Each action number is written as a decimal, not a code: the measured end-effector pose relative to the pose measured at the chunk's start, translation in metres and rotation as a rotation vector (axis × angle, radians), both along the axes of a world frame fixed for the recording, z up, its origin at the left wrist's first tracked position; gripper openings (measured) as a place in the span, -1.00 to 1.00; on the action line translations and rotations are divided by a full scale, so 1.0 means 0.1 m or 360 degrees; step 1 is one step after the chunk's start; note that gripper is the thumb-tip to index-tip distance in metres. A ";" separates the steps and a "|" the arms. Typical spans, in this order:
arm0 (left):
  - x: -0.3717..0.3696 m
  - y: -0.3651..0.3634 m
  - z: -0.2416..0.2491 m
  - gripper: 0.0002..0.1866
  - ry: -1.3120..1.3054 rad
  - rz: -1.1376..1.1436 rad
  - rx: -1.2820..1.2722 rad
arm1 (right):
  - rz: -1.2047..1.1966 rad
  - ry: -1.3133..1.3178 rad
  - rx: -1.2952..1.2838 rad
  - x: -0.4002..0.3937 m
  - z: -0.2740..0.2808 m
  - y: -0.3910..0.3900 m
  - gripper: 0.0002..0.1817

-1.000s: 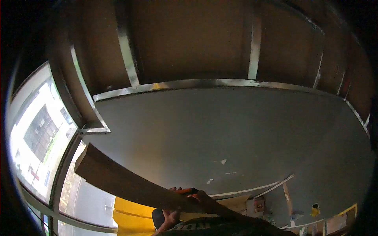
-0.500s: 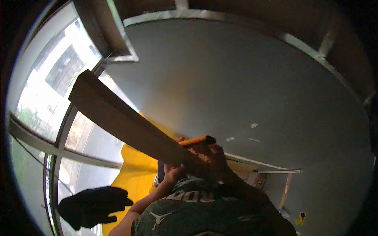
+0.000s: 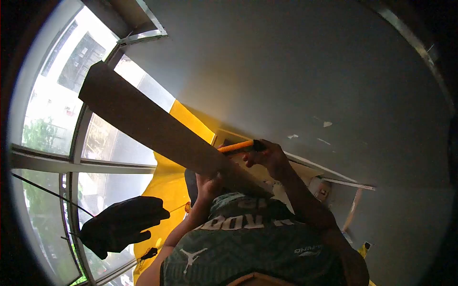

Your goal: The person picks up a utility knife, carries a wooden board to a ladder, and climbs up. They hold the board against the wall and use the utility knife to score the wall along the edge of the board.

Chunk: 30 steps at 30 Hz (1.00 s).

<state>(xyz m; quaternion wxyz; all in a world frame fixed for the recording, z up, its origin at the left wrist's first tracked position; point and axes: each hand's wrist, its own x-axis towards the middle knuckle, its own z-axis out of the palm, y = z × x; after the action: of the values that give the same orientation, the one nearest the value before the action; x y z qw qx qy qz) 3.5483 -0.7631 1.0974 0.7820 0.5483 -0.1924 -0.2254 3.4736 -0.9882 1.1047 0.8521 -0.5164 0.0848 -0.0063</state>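
A long wooden board (image 3: pixel 148 121) slants from the upper left down to the wearer's chest. My left hand (image 3: pixel 209 187) grips its underside near the lower end, fingers partly hidden behind the wood. On the other side, my right hand (image 3: pixel 269 157) is closed on the dark end of an orange tool (image 3: pixel 236 146), which lies across the board's edge. What kind of tool it is cannot be made out.
Windows (image 3: pixel 62 105) stand at the left, with a dark garment (image 3: pixel 121 224) hanging before them. Yellow sheeting (image 3: pixel 164 190) hangs behind the board. A grey surface (image 3: pixel 286 71) with white flecks fills the upper right.
The view has shifted, and more of the chest and windows shows. My right hand and the orange tool have moved up, and the hand now sits clear of the board.
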 end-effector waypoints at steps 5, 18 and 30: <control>0.10 -0.15 -0.01 -0.14 -0.0073 -0.0009 -0.0303 | -0.0189 0.0117 -0.0063 0.08 0.03 0.01 -0.67; 0.24 -0.55 -0.13 -0.28 -0.0033 -0.0463 -0.0394 | -0.0407 -0.0005 -0.0313 -0.15 0.06 -0.38 -0.69; 0.31 -0.49 -0.60 -0.58 0.0263 0.0001 -0.0331 | -0.0969 0.0104 0.0723 -0.62 -0.82 -0.64 -0.67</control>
<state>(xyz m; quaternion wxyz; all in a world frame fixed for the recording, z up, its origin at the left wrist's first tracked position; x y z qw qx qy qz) 3.5796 -0.8121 1.0377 0.8479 0.4438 -0.1495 -0.2486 3.4119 -1.0526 1.0225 0.9009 -0.2652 0.2609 -0.2237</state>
